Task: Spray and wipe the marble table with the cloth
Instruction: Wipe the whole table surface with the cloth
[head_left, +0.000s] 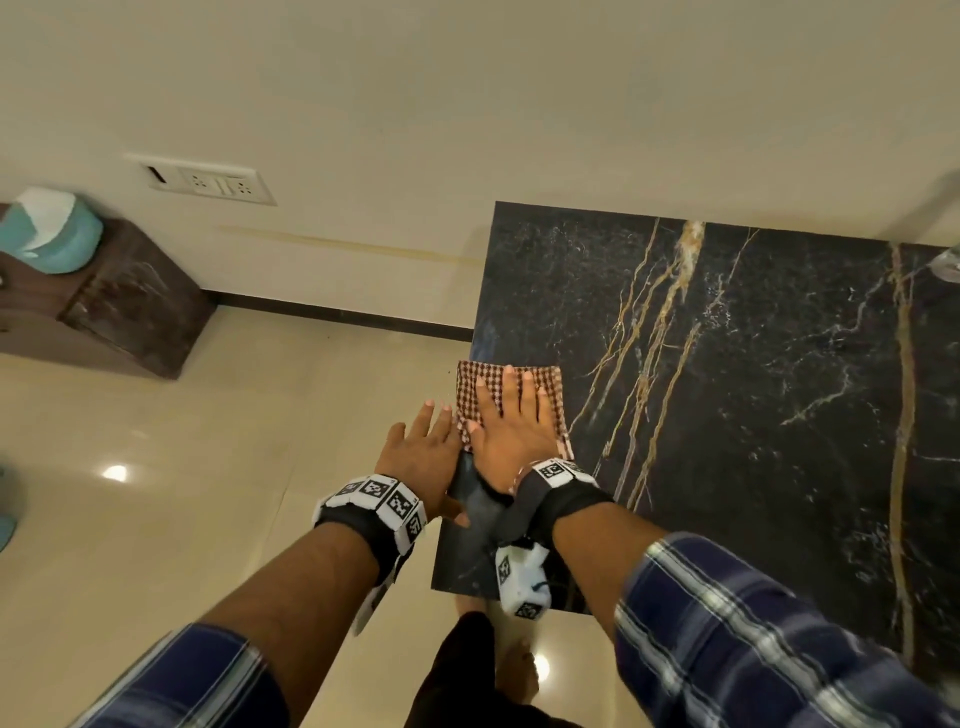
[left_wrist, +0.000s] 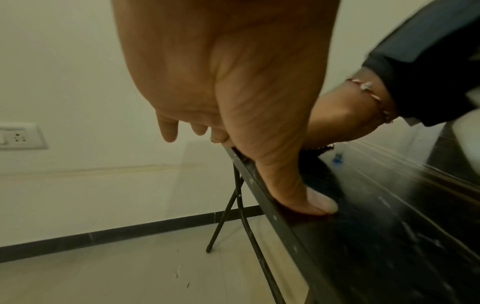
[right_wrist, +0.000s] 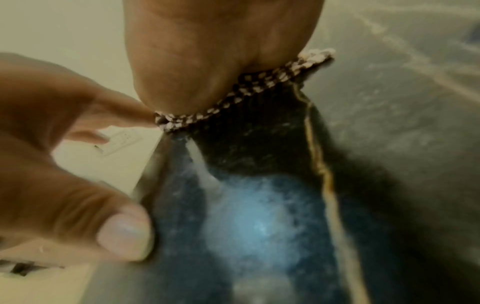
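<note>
The black marble table (head_left: 753, 389) with gold veins fills the right of the head view. A red-and-white checked cloth (head_left: 467, 389) lies at its left edge. My right hand (head_left: 493, 405) presses flat on the cloth, fingers straight and spread. My left hand (head_left: 441, 462) is just left of it, fingers straight out past the table edge. In the left wrist view the left thumb (left_wrist: 311, 201) rests on the tabletop (left_wrist: 389, 236). The right wrist view shows the cloth's edge (right_wrist: 233, 98) under my palm (right_wrist: 207, 51) and a shiny patch of marble (right_wrist: 259, 216). No spray bottle is clearly visible.
A brown cabinet (head_left: 119, 301) with a teal-and-white object (head_left: 52, 234) stands at the far left by the wall. A wall socket (head_left: 208, 179) sits above the floor. A clear object (head_left: 948, 265) is cut off at the table's right. Thin black table legs (left_wrist: 233, 205) reach the tiled floor.
</note>
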